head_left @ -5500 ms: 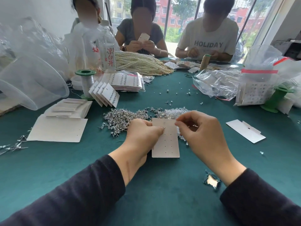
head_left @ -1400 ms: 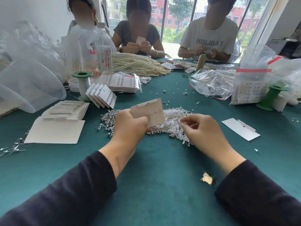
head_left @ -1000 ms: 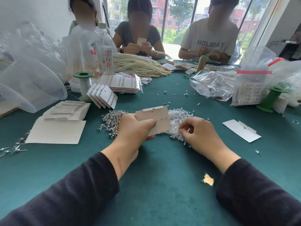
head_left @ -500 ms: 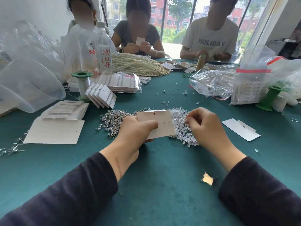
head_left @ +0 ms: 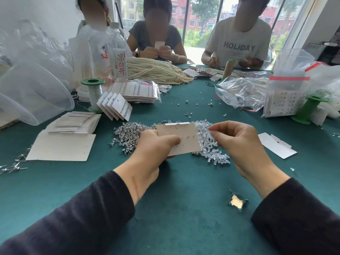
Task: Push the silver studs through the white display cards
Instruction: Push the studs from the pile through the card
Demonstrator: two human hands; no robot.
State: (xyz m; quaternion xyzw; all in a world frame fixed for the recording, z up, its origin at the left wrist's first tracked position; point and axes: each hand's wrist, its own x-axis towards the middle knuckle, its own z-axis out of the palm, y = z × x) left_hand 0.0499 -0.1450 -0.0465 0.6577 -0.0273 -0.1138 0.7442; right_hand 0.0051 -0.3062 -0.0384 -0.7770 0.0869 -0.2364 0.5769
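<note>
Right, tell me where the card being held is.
Centre of the head view: the card is gripped by the left hand, over the stud pile, with the right hand just right of it.

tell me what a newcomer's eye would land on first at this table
The white display card stands out at centre, gripped by the left hand, with the right hand beside it, fingertips pinched together. Just behind them a glittering heap of silver studs sprawls on the green table, and a thick bundle of pearl strands lies at the far side.
</note>
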